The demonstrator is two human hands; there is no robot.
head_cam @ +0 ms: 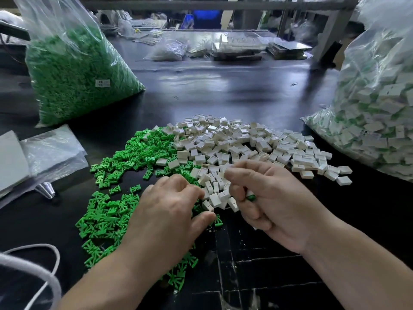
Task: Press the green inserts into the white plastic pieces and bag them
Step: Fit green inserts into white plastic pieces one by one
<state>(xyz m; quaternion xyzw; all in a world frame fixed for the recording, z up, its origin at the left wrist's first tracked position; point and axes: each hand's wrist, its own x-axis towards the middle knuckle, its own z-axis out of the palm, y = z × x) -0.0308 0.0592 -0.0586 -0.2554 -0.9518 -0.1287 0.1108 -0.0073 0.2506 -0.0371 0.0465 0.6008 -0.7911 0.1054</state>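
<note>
Centrally, R hand point(270, 198) pinching insert point(251, 197), bags point(73, 70) point(380, 113) flanking

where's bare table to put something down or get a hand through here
Widest bare table lies behind the white pieces, between the green bag and the bag of assembled pieces. A smaller patch sits right of the right hand. Crowded: the green inserts and white pieces mid-table.

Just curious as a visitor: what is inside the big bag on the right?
The clear bag holds white pieces with green showing among them; deeper ones are covered by outer ones.
</note>
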